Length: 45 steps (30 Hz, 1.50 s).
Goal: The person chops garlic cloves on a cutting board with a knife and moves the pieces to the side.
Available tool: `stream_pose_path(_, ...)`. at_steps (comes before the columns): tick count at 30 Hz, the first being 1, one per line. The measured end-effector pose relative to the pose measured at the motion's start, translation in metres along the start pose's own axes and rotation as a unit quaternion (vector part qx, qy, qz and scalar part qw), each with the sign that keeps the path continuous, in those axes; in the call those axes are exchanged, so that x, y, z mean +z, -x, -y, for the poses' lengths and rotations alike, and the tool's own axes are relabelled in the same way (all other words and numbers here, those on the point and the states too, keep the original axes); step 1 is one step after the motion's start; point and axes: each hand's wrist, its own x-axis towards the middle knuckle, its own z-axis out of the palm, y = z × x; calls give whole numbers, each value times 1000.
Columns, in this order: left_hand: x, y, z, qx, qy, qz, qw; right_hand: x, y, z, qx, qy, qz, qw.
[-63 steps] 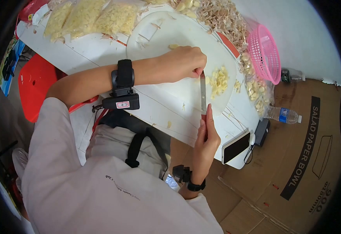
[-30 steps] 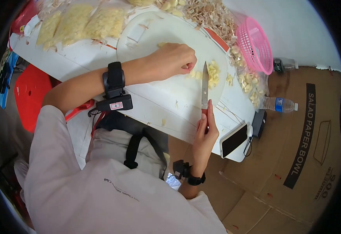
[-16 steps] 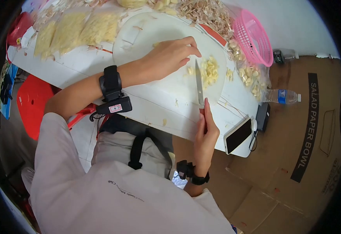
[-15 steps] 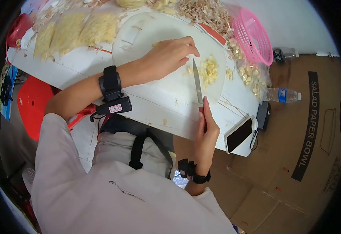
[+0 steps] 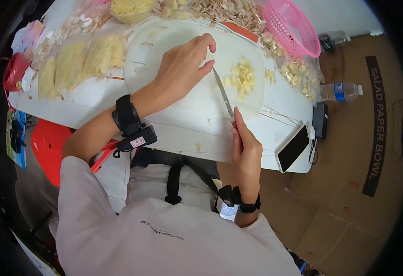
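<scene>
My left hand (image 5: pixel 183 69) is over the left half of a white cutting board (image 5: pixel 141 50), fingers curled toward the thumb. Something small and pale may be between them, but I cannot make it out. In my right hand (image 5: pixel 246 142) is a small knife (image 5: pixel 224 94) with a reddish handle, its blade angled across the board. The knife's tip lies close to my left thumb. Right of the blade, a heap of chopped garlic (image 5: pixel 243 79) rests on the board.
Bags of minced garlic (image 5: pixel 72 60) lie at the left, with a tub of it (image 5: pixel 131 9) behind the board. Garlic skins (image 5: pixel 224 11), a pink basket (image 5: pixel 293 32), bagged peeled cloves (image 5: pixel 295 76), a water bottle (image 5: pixel 339 92) and a phone (image 5: pixel 293 149) are around the back and right.
The view has shifted a little. My left hand has drawn left and away from the chopped garlic, its fingers more curled. The knife has moved slightly left, still in my right hand.
</scene>
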Motion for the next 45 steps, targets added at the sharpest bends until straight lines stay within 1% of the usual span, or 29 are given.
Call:
stream_pose_path(5,-1,-1,0,-11,-8,18,1000,2,-2,-8,-4,1,-34,999)
stream_pose_path(10,0,-1,1,-14,-9,35,999,4,-3,-9,7,-18,-43,999)
stream_pose_path(12,0,-1,1,-17,-8,39,999,7,-3,-12,-23,-18,-57,998)
stream_pose_path(13,0,-1,1,-14,-9,38,999,8,-3,-12,-21,-20,-59,998)
stream_pose_path(18,2,0,5,-5,-19,41,999,8,-6,-11,-11,13,-41,999)
stream_pose_path(28,3,1,6,1,-28,67,997,14,-5,-13,-15,48,-51,997)
stream_pose_path(36,1,0,2,10,-18,68,997,19,0,-18,-15,104,-34,994)
stream_pose_path(40,0,-2,2,-2,-20,71,997,15,-2,-16,-3,104,-24,994)
stream_pose_path(42,1,-1,3,-3,-17,68,998,13,-4,-17,-16,53,-42,998)
stream_pose_path(43,2,-2,4,2,-17,71,997,14,-3,-17,-17,53,-42,998)
stream_pose_path(45,0,-1,5,7,-20,73,997,18,-2,-17,-18,-35,-101,994)
